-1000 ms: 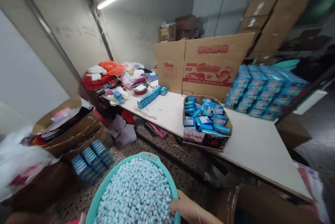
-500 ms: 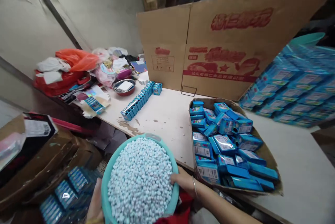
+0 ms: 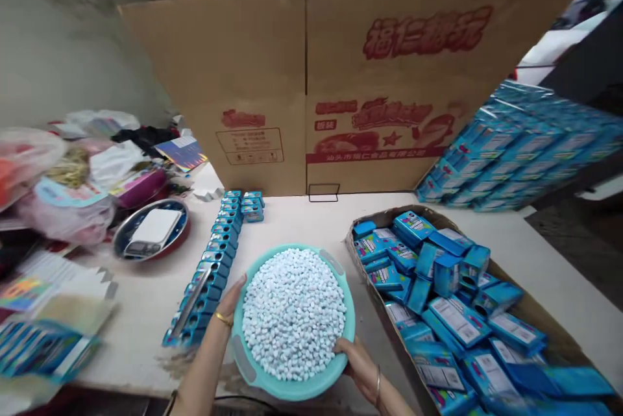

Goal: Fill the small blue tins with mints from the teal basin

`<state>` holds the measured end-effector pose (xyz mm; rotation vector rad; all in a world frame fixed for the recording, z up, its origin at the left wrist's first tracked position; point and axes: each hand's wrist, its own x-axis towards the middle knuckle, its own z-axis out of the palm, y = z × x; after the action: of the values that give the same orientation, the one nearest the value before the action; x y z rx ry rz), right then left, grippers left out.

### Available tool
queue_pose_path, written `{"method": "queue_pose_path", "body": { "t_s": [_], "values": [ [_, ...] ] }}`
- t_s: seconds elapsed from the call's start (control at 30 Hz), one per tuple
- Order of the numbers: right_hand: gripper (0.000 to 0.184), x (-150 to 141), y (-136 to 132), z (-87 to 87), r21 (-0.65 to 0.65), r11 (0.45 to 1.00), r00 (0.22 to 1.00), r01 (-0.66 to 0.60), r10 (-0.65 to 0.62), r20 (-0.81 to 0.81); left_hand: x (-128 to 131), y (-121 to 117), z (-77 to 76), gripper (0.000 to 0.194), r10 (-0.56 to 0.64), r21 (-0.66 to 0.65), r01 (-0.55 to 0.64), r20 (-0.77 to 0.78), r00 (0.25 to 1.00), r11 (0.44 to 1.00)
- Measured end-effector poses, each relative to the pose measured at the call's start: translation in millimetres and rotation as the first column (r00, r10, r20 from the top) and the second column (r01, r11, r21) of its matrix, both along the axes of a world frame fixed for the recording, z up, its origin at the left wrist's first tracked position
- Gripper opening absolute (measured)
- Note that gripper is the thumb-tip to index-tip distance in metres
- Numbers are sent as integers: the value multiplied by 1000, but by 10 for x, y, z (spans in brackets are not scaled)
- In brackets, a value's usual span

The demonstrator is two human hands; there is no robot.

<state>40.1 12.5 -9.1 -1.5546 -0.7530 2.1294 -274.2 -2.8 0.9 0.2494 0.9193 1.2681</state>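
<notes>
A teal round basin point(image 3: 253, 372) heaped with small pale-blue candies point(image 3: 293, 312) rests on the white table point(image 3: 141, 302) near its front edge. My left hand point(image 3: 230, 301) grips the basin's left rim, thumb over the edge. My right hand point(image 3: 357, 364) holds the rim at the lower right, fingers curled on it. A row of small blue boxes point(image 3: 214, 260) stands just left of the basin. To the right lies a cardboard tray point(image 3: 545, 331) full of loose blue boxes point(image 3: 440, 286).
A tall flattened carton point(image 3: 311, 85) stands upright behind the table. Shrink-wrapped stacks of blue boxes point(image 3: 511, 150) sit at the right rear. A red bowl with a white scale point(image 3: 152, 234), plastic bags point(image 3: 68, 189) and papers crowd the left side.
The basin has come up from floor level and onto the table between the box row and the tray. The view has swung closer to the table, with both hands still on the rim.
</notes>
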Motion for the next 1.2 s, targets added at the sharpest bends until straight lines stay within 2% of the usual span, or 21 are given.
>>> {"method": "queue_pose_path", "body": {
  "t_s": [0.13, 0.3, 0.4, 0.5, 0.57, 0.63, 0.7, 0.73, 0.8, 0.83, 0.87, 0.9, 0.97, 1.03, 1.13, 1.2],
  "values": [
    [47, -366, 182, -170, -24, 987, 987, 158, -159, -14, -313, 868, -132, 61, -149, 1, 150, -80, 986, 989],
    [48, -646, 293, -266, -62, 957, 959, 283, -284, -1, -455, 1610, -394, 60, -348, -27, 349, -186, 919, 937],
    [48, -760, 339, -277, -98, 945, 948, 313, -317, -26, -503, 1908, -524, 63, -434, -44, 435, -219, 874, 899],
    [48, -814, 381, -286, -129, 932, 938, 340, -346, -31, -542, 2095, -595, 67, -501, -64, 502, -245, 830, 863],
    [48, -775, 412, -309, -142, 939, 945, 314, -323, -45, -562, 2171, -578, 68, -543, -94, 540, -276, 793, 836],
    [49, -651, 456, -341, -134, 971, 974, 197, -210, -86, -566, 2250, -483, 69, -575, -156, 561, -367, 731, 813],
    [53, -451, 525, -367, -94, 996, 994, 13, -23, -107, -522, 2386, -315, 68, -540, -231, 509, -567, 622, 829],
    [55, -336, 564, -370, -64, 995, 992, -80, 73, -99, -466, 2489, -215, 68, -498, -255, 465, -685, 531, 847],
    [54, -105, 628, -342, -3, 974, 973, -226, 226, -53, -257, 2761, -29, 64, -390, -252, 409, -871, 299, 877],
    [50, -1, 641, -303, 25, 962, 962, -272, 273, -9, -98, 2921, 38, 61, -350, -248, 423, -919, 182, 871],
    [46, 91, 637, -246, 56, 950, 952, -306, 304, 39, 95, 3086, 79, 56, -339, -270, 471, -938, 68, 840],
    [42, 171, 618, -170, 85, 942, 944, -325, 317, 95, 314, 3247, 90, 51, -349, -316, 531, -936, -41, 786],
    [35, 298, 555, 25, 153, 938, 941, -312, 284, 184, 787, 3525, 23, 40, -395, -446, 612, -890, -227, 654],
    [30, 411, 520, 240, 228, 942, 958, -247, 203, 201, 1228, 3717, -123, 35, -444, -561, 626, -823, -354, 542],
    [34, 608, 664, 486, 323, 941, 973, -102, 26, 231, 1692, 3846, -356, 31, -466, -633, 625, -769, -438, 457],
    [36, 742, 923, 550, 458, 887, 927, -53, -127, 353, 1865, 3861, -452, 28, -440, -629, 645, -773, -458, 434]
  ]
}}
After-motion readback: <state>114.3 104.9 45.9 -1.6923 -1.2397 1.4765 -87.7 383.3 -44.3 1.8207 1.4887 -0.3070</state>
